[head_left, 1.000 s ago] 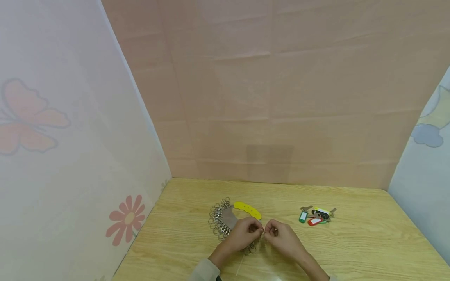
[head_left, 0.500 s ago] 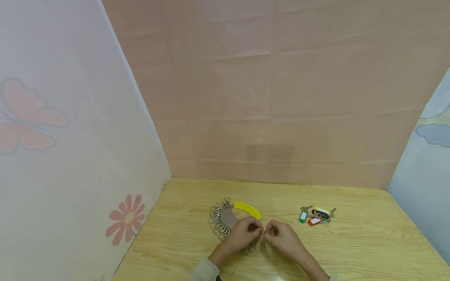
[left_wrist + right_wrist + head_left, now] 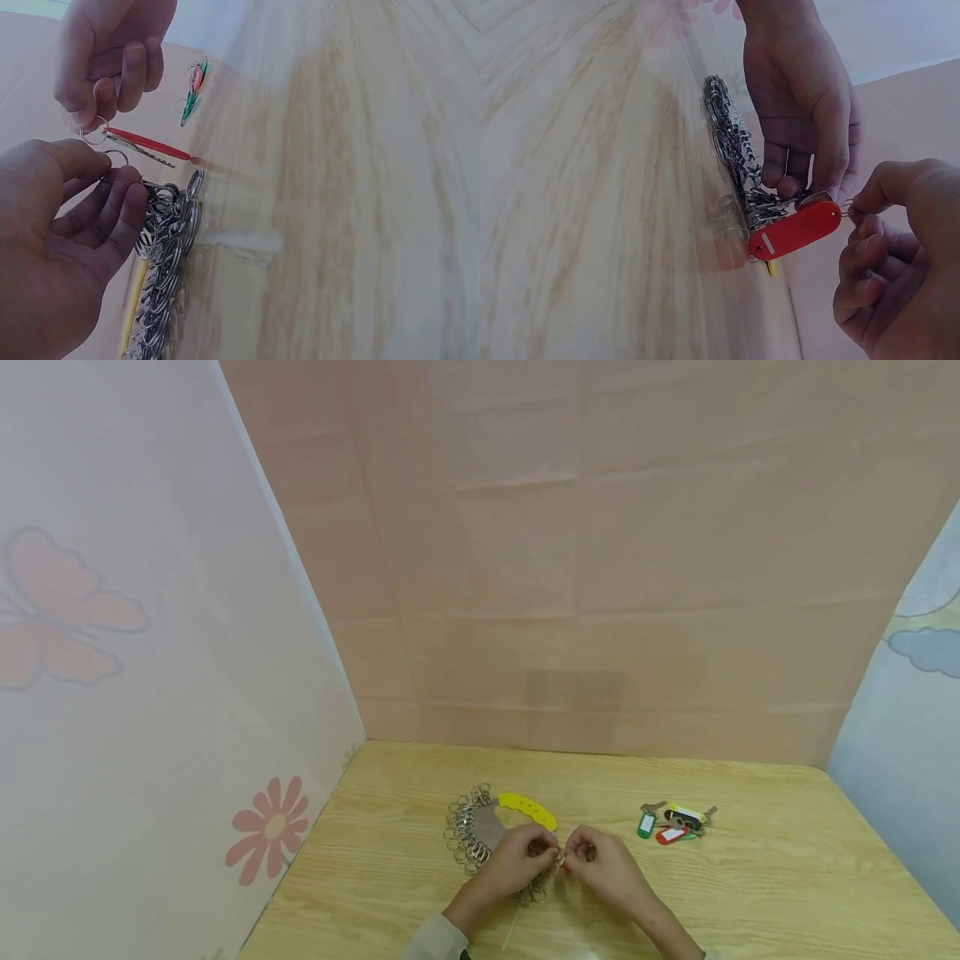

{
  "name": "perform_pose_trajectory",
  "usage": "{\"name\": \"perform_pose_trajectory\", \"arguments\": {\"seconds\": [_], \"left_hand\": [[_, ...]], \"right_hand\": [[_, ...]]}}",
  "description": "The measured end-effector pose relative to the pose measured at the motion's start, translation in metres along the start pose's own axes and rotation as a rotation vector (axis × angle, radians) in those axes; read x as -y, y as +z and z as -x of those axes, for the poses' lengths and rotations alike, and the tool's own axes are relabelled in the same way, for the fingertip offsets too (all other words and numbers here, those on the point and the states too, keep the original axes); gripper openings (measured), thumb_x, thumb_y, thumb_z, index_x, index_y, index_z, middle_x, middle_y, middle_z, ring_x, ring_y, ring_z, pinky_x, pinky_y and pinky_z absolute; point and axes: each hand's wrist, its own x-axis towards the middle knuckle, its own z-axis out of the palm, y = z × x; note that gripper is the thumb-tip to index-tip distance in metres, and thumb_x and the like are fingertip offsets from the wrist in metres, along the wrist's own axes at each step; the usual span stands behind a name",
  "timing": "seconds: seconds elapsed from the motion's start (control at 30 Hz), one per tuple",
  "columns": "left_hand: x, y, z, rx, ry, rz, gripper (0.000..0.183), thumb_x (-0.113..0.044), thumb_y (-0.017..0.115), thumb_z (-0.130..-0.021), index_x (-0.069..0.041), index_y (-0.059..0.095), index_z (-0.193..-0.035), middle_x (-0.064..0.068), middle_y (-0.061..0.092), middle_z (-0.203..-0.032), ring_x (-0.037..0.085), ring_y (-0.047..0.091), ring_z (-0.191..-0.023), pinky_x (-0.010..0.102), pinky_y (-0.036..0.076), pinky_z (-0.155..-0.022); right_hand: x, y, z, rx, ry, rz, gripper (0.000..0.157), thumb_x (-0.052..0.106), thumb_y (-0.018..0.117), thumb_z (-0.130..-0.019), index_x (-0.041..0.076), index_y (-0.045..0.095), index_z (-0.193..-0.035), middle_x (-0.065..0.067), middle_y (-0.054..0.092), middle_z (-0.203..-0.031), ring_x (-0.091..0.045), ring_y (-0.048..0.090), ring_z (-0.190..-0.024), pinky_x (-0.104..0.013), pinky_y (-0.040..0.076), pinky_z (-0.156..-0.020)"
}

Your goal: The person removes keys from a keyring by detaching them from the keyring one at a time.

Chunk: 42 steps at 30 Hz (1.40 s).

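My right hand (image 3: 609, 870) pinches a thin split ring (image 3: 94, 132) between thumb and finger. From that ring hang a red key tag (image 3: 796, 230) and a toothed key (image 3: 154, 155). Close beside it, my left hand (image 3: 517, 862) pinches a metal ring (image 3: 117, 157) at the end of a fan-shaped key holder. This holder has a grey-brown plate (image 3: 489, 824), a yellow handle (image 3: 528, 808) and a curved row of metal clips and rings (image 3: 467, 835). Part of the plate is hidden under my left hand. Whether the two rings touch, I cannot tell.
Right of the hands, green (image 3: 647, 823), red (image 3: 672, 834) and black-and-yellow (image 3: 684, 816) key tags with keys lie in a small cluster on the wooden table (image 3: 780, 877). Walls stand left, right and behind.
A bit of the red tag now shows below my right fingertips in the head view. Both hands have stayed nearly in place, with small finger movements.
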Motion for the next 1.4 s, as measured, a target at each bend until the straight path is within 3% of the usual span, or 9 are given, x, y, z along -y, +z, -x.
{"name": "perform_pose_trajectory", "arguments": {"seconds": [0.4,0.73,1.4], "left_hand": [[0.000,-0.001,0.001,-0.027,0.056,-0.049,0.013,-0.023,0.062,-0.099,-0.015,0.071,-0.104,-0.004,0.062,-0.098,-0.003,0.055,-0.085,0.018,0.051,-0.075],[0.002,-0.002,0.004,-0.019,0.049,-0.038,0.014,-0.024,0.063,-0.098,-0.015,0.070,-0.106,-0.007,0.063,-0.099,-0.003,0.057,-0.084,0.018,0.052,-0.075],[0.005,-0.004,0.005,0.008,0.030,-0.009,0.018,-0.025,0.062,-0.099,-0.012,0.070,-0.107,-0.008,0.063,-0.101,-0.002,0.058,-0.085,0.019,0.051,-0.075]], "right_hand": [[0.005,-0.001,-0.001,-0.069,0.016,0.029,0.013,0.008,0.070,-0.085,0.019,0.064,-0.081,0.006,0.058,-0.071,-0.004,0.049,-0.062,-0.019,0.042,-0.056],[0.006,-0.004,-0.002,-0.085,0.049,0.051,0.014,0.011,0.071,-0.086,0.021,0.063,-0.081,0.007,0.057,-0.070,-0.006,0.049,-0.060,-0.020,0.040,-0.054],[0.004,-0.020,-0.003,-0.151,0.008,0.093,0.011,0.012,0.068,-0.089,0.021,0.065,-0.084,0.007,0.057,-0.071,-0.006,0.049,-0.060,-0.021,0.043,-0.053]]}}
